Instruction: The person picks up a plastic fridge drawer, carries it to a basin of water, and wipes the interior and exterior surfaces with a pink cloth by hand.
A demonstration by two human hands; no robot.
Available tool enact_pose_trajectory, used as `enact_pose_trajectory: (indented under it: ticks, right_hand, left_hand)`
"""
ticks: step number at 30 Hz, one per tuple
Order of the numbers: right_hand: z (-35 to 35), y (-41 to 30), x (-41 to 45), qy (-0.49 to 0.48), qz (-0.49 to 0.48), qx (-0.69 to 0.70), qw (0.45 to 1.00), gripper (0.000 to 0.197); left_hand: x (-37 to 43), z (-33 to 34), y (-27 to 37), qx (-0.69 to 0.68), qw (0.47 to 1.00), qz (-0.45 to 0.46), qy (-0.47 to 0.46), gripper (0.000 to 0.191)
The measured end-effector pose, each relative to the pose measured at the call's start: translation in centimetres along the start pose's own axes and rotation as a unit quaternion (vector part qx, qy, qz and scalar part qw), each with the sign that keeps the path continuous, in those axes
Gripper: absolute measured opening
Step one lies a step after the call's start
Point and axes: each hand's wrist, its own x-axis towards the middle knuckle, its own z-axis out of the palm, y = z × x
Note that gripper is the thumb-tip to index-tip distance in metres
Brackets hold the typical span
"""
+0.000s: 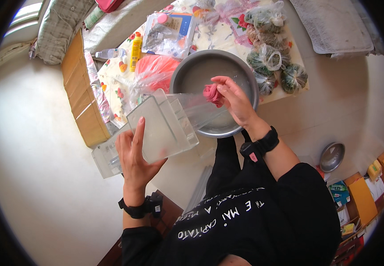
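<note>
My left hand [135, 153] is at a clear, tilted plastic container [158, 128], its index finger laid along the flat panel and its thumb spread at the lower edge; the other fingers are curled at the panel's left side. My right hand [236, 99] holds a bunched pink cloth [213, 95] over a grey metal basin [215, 55]. Cloudy liquid appears to lie in the basin. The container's right end overlaps the basin's near left side, hiding part of it.
A flowered tablecloth [212, 30] lies under the basin. On it are a yellow bottle [136, 51], a clear bottle [110, 53], a red plastic bag [158, 71] and several bags of greens [268, 58]. A small metal bowl [332, 157] and open boxes [361, 199] are at the right.
</note>
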Motion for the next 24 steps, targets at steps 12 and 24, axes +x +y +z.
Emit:
enact_pose_trajectory:
  ticks: [12, 24]
  right_hand:
    - [4.5, -5.3, -0.9, -0.278, -0.146, -0.178, 0.933, 0.018]
    - [3.7, -4.3, -0.2, -0.298, -0.119, -0.116, 0.940, 0.006]
  left_hand:
    - [0.4, 0.3, 0.1, -0.025, 0.999, 0.005, 0.035, 0.089]
    - [0.2, 0.3, -0.2, -0.031, 0.998, -0.001, 0.050, 0.085]
